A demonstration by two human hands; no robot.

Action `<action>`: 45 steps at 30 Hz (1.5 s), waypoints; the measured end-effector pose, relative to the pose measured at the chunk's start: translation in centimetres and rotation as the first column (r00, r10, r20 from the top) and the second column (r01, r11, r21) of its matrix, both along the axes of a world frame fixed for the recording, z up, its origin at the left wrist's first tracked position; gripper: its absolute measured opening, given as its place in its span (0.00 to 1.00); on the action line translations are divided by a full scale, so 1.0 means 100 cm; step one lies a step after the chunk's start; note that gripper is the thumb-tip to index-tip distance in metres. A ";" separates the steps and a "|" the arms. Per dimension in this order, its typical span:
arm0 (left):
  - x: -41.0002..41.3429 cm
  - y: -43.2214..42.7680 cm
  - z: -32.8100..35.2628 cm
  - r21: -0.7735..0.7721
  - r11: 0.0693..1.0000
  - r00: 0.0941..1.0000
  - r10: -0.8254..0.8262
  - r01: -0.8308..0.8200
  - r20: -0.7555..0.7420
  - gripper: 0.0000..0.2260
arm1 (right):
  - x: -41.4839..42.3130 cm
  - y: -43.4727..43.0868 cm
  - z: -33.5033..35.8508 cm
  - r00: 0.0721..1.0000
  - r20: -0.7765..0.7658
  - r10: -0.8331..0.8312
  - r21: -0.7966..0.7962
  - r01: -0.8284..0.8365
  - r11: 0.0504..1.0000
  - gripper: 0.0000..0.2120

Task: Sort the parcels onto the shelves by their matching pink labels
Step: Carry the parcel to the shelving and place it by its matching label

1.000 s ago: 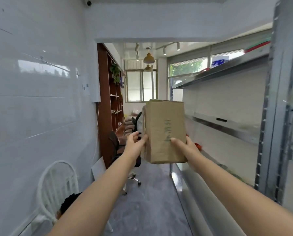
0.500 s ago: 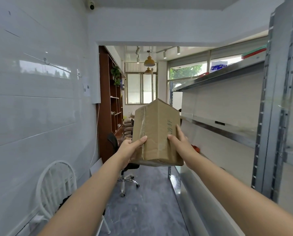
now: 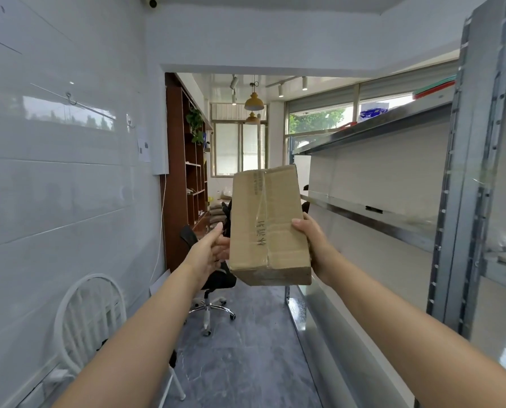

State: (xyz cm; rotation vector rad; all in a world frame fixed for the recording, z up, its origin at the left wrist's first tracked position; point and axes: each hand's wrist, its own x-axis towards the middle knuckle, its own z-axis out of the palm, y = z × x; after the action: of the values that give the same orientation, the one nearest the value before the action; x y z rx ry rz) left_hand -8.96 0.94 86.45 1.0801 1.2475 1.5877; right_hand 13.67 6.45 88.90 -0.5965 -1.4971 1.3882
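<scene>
I hold a brown cardboard parcel (image 3: 268, 225) up in front of me at arm's length, its taped face with handwriting turned toward me. My right hand (image 3: 312, 240) grips its right edge, thumb on the front face. My left hand (image 3: 213, 250) rests flat against its left side, fingers spread. No pink label shows on the faces I can see. The metal shelves (image 3: 369, 212) run along my right; their middle board lies just right of the parcel.
A grey upright post (image 3: 475, 172) of the shelving stands close on the right. A white wire chair (image 3: 90, 316) sits low on the left by the tiled wall. A black office chair (image 3: 213, 284) and a brown bookcase (image 3: 184, 178) stand ahead down the aisle.
The parcel has been turned in my hands from an edge-on view to its taped, written face. My left hand has slid to the parcel's side.
</scene>
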 end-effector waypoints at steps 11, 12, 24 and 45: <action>0.021 -0.009 -0.005 -0.140 0.926 0.934 -0.336 0.352 0.123 0.25 | 0.019 0.005 -0.018 0.945 -0.243 0.221 -0.167 -0.265 0.950 0.22; 0.026 -0.010 -0.003 -0.100 0.921 0.920 -0.357 0.376 0.164 0.24 | 0.021 0.007 -0.020 0.940 -0.254 0.226 -0.176 -0.275 0.945 0.22; 0.045 -0.016 0.014 0.208 0.944 0.856 -0.321 0.256 0.405 0.20 | 0.012 0.026 -0.034 0.994 -0.090 -0.055 -0.201 0.036 0.979 0.22; 0.090 -0.003 -0.017 0.154 0.949 0.906 -0.309 0.275 0.289 0.26 | 0.028 0.015 -0.048 0.985 -0.150 -0.081 -0.280 0.036 0.959 0.20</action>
State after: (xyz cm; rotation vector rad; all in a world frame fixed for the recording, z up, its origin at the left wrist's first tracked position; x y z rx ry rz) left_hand 0.03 0.67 84.79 0.9852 0.7568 1.5330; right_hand 16.43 7.92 84.06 -0.6792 -1.1580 1.5737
